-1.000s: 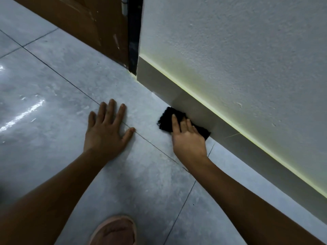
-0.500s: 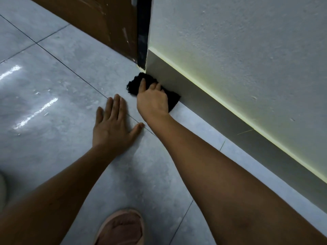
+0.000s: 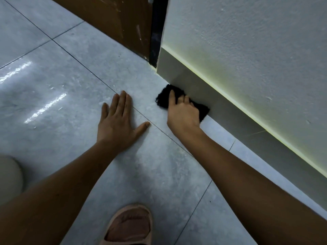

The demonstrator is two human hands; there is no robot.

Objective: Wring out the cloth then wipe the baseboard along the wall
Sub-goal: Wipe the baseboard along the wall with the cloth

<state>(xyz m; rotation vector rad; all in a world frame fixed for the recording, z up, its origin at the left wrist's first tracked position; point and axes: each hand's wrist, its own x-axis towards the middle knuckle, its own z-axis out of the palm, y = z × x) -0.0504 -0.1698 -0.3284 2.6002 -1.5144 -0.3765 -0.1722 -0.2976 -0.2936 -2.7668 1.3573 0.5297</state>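
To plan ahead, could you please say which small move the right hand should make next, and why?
Probably slide the right hand and black cloth along the baseboard, away from the door: the cloth is pressed on it near the door; a long stretch lies beyond.

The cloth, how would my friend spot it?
Find the pale wall on the right and its grey baseboard at the floor. Pressed against the baseboard, under the right hand, lies the cloth. It is the only black, fuzzy thing there.
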